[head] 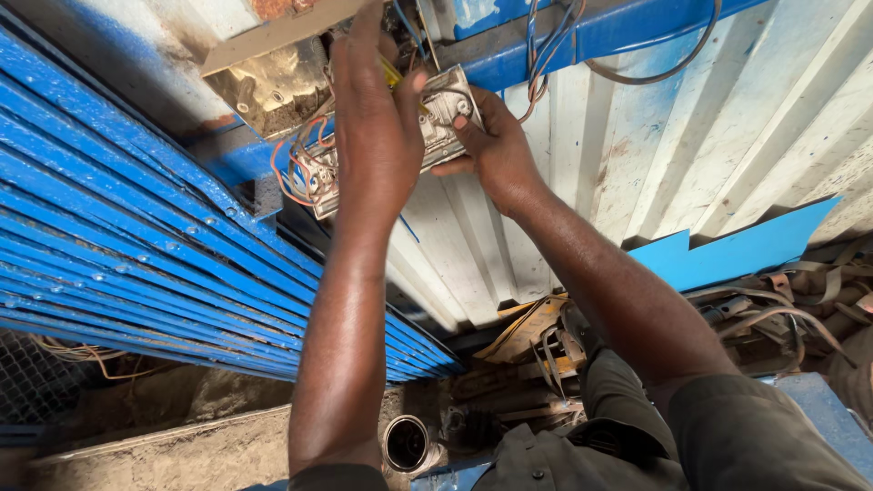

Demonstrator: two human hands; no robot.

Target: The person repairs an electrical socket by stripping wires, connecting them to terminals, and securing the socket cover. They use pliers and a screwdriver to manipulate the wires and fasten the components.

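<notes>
Both arms are reaching up and far toward the white corrugated wall. The left hand (377, 136) is lying flat over a grey switch plate (436, 123), its grip hidden, while the right hand (496, 150) is pinching the plate's right edge. Turned back-side out, the plate is trailing red wires (296, 164) at its left, just below a metal wall box (268, 86).

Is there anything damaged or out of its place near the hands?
Yes. The socket faceplate hangs off its metal wall box, held by the right hand, with loose wires exposed. The left hand covers its middle.
</notes>
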